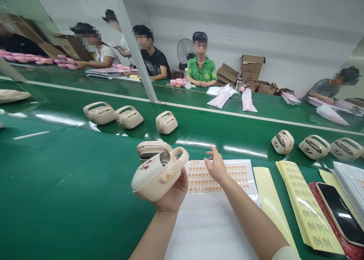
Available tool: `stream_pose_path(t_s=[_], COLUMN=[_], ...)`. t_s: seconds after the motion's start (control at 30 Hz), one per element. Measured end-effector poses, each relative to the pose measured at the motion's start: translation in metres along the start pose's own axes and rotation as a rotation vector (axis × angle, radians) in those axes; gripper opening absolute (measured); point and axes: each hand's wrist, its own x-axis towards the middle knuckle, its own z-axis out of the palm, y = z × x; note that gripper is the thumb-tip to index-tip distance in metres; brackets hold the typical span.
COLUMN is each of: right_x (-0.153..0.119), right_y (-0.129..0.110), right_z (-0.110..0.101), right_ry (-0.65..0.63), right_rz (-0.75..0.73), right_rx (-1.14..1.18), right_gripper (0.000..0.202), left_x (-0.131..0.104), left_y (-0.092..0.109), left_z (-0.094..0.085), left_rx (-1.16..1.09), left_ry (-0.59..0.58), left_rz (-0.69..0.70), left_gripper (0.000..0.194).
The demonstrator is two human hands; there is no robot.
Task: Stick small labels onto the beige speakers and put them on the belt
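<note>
My left hand grips a cream plastic device with a carrying handle from below and behind. It is tilted, with a dark window on top, a red flower print, and a round orange-centred spot on its side by the handle's hinge. Another cream device stands just behind it, partly hidden. My right hand hovers over a sheet of small orange stickers, fingers apart, thumb separate from the index finger. Nothing shows between those fingers. White paper lies beneath the sheet.
Several cream devices, such as this one, line the green belt ahead. To the right lie yellow label strips and a phone. A slanted metal post rises ahead. Co-workers sit across the line, one in a green shirt.
</note>
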Motion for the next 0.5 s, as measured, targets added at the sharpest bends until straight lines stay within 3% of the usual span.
stream_pose_path(t_s=[0.1, 0.2, 0.27, 0.37, 0.5], right_x=[0.008, 0.008, 0.005, 0.004, 0.013], right_y=[-0.001, -0.002, 0.000, 0.004, -0.006], right_z=[0.010, 0.026, 0.034, 0.033, -0.007], right_ry=[-0.205, -0.257, -0.218, -0.103, 0.210], right_rz=[0.011, 0.054, 0.052, 0.041, 0.087], right_rx=[-0.269, -0.433, -0.432, -0.254, 0.201], right_gripper=[0.067, 0.066, 0.057, 0.048, 0.042], left_x=[0.002, 0.003, 0.004, 0.005, 0.005], left_y=[0.008, 0.002, -0.003, -0.008, -0.017], left_z=[0.004, 0.002, -0.002, -0.010, -0.014], left_rx=[0.020, 0.038, 0.055, 0.138, 0.278], left_ry=[0.027, 0.035, 0.027, 0.027, 0.071], left_rz=[0.092, 0.107, 0.116, 0.130, 0.068], left_gripper=[0.051, 0.059, 0.065, 0.069, 0.072])
